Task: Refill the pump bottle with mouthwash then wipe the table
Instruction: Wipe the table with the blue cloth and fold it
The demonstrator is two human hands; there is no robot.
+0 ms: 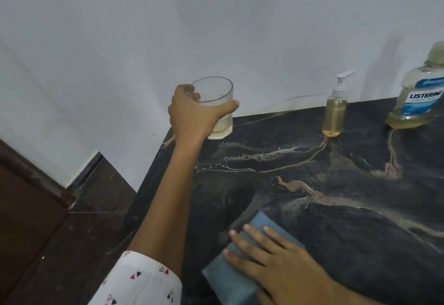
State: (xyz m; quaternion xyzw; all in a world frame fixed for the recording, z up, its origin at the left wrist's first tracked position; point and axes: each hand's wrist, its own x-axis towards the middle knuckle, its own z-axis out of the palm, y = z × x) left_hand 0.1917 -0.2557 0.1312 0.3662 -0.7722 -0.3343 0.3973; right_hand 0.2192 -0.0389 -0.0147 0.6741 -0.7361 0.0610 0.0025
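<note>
My left hand [192, 115] grips a clear drinking glass [217, 103] at the table's far left corner; a little pale liquid sits in its bottom. My right hand [278, 259] lies flat with straight fingers on a folded blue cloth [233, 278] at the near edge of the dark marble table [336, 208]. The pump bottle [335, 110], filled with yellowish liquid and capped by a white pump, stands upright at the back. To its right stands the Listerine mouthwash bottle [418, 98], partly cut off by the frame edge.
A white wall runs right behind the table. To the left the table edge drops to a dark tiled floor [79, 232], with a brown wooden panel [21, 196] at far left.
</note>
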